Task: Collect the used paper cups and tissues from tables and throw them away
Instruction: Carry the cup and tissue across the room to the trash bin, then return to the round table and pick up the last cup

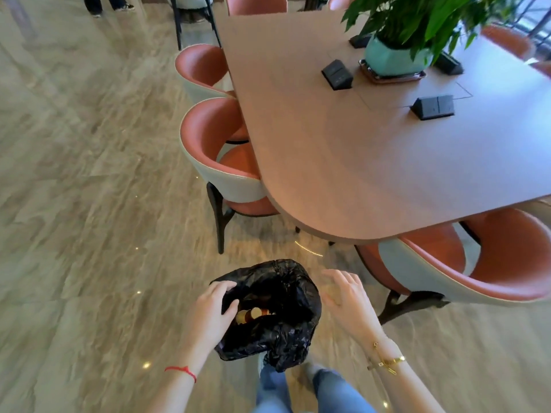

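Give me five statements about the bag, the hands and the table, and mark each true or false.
1. The left hand grips the rim of the black bag. True.
2. The right hand holds a paper cup. False: it is open and empty, beside the bag.
3. Paper cups lie inside the bag. True.
4. A tissue lies on the table. False: none is visible there.
5. The potted plant stands on the floor. False: it stands on the table.
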A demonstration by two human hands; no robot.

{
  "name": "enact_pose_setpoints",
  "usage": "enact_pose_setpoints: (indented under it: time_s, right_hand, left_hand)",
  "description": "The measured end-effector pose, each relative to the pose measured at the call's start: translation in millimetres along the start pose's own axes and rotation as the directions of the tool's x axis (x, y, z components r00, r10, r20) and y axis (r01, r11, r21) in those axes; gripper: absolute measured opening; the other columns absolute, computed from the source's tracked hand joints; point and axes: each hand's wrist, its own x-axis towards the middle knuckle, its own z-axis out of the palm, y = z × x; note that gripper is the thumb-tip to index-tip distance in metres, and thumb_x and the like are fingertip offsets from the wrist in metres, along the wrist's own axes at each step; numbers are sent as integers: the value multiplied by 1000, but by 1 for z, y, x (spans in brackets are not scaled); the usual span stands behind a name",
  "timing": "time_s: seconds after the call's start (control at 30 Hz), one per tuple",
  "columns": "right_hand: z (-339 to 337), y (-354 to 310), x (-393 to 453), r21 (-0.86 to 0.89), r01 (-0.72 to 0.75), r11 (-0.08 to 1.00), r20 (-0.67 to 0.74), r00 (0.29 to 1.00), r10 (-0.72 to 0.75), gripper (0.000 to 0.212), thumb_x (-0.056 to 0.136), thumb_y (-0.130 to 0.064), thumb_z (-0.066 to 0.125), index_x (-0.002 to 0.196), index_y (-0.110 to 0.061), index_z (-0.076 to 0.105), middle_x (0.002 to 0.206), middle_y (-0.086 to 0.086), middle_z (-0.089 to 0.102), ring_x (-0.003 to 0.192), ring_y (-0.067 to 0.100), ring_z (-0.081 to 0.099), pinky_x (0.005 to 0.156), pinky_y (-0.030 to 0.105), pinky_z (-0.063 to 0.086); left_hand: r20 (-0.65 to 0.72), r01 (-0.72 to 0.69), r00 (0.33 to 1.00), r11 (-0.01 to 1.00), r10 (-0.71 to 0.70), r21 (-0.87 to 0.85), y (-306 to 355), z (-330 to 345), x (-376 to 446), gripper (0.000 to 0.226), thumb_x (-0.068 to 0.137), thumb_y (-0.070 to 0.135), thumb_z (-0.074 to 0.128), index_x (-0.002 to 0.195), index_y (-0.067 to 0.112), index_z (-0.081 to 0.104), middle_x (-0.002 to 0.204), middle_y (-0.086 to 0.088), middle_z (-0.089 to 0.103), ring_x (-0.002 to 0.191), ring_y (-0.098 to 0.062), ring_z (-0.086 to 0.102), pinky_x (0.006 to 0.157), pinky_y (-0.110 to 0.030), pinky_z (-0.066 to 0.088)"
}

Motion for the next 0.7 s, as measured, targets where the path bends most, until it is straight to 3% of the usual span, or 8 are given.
enact_pose_setpoints:
  time_s: [0.17,0.27,0.37,0.47,0.6,0.7]
  right_hand:
    - [-34,20,-40,30,-102,994,-122,987,104,38,92,-33,59,128,-30,51,128,-13,52,125,9,37,101,25,37]
    - [-57,40,-70,56,-158,986,-171,971,166,39,91,-31,60,129,-29,50,128,-13,52,125,9,39,103,27,39]
    - [-79,66,-107,74,-229,971,-244,940,240,39,91,-29,62,128,-28,51,127,-12,54,120,6,41,101,21,36]
    - [-101,94,-150,133,-315,940,-308,888,342,40,89,-31,63,127,-31,51,125,-14,55,118,2,39,98,18,33]
    - [-129,137,-216,205,-423,882,-397,788,470,44,86,-33,65,128,-30,51,122,-16,55,121,2,42,100,17,33]
    - [-151,174,-273,242,-487,839,-457,706,541,44,85,-33,67,126,-30,52,117,-18,55,116,-2,43,95,7,30]
  left_hand:
    - [74,-140,988,989,136,48,45,4,9,34,90,32,61,124,29,57,118,19,55,96,3,49,73,-8,37]
    - [113,-237,967,970,231,50,80,17,14,36,91,34,60,127,30,55,123,16,55,108,-3,52,87,-14,39]
    - [155,-349,928,936,338,46,128,35,13,38,91,33,60,129,29,54,128,12,55,118,-8,51,98,-24,41]
    - [204,-479,862,877,463,32,182,58,5,39,91,33,61,129,29,54,128,12,56,120,-9,51,103,-31,43]
    - [269,-626,749,780,606,-16,257,104,-15,38,89,28,64,126,25,57,120,11,59,115,-10,54,98,-34,46]
    - [313,-692,669,719,674,-70,316,150,-41,40,88,27,65,127,26,57,123,11,59,118,-8,53,102,-36,45]
